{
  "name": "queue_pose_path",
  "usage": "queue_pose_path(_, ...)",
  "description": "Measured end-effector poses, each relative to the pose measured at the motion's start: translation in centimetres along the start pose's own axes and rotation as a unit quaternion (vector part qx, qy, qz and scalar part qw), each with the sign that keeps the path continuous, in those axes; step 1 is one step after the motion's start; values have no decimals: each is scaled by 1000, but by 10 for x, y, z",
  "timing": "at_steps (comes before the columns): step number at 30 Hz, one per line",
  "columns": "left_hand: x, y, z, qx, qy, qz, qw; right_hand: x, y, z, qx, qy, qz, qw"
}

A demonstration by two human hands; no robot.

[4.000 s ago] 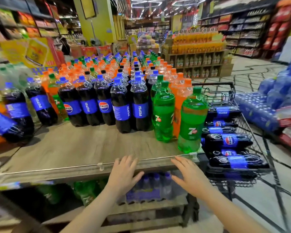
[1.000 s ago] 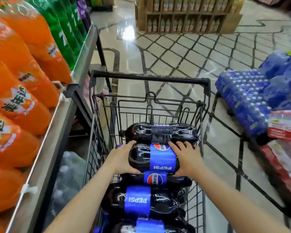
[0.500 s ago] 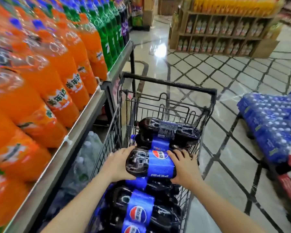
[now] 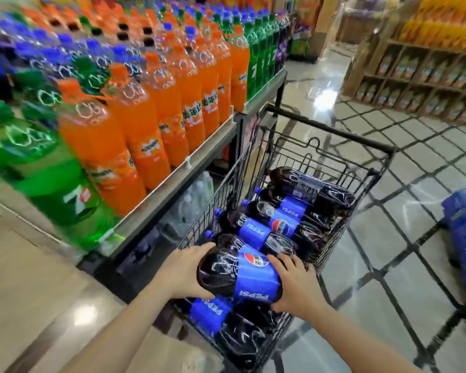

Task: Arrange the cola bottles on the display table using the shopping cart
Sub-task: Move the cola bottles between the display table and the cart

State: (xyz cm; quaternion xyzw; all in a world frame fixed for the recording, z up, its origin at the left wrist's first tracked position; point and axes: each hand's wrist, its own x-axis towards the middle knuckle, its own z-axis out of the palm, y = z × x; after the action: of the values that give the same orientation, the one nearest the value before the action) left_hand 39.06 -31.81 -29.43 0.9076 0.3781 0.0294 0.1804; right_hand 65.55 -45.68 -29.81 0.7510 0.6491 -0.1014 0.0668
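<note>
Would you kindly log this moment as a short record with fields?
held item: cola bottle, lying sideways
left hand: grips the bottle's rounded end
right hand: grips the other end
location: over the shopping cart
cart contents: more cola bottles lying flat
display table: orange and green soda bottles standing, left of cart
</note>
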Motion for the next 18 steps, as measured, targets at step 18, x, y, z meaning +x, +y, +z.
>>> queue_pose_path(18,-214,-148,-32,-32,-11,-31,999,-61,-244,38,21,38,-32,999)
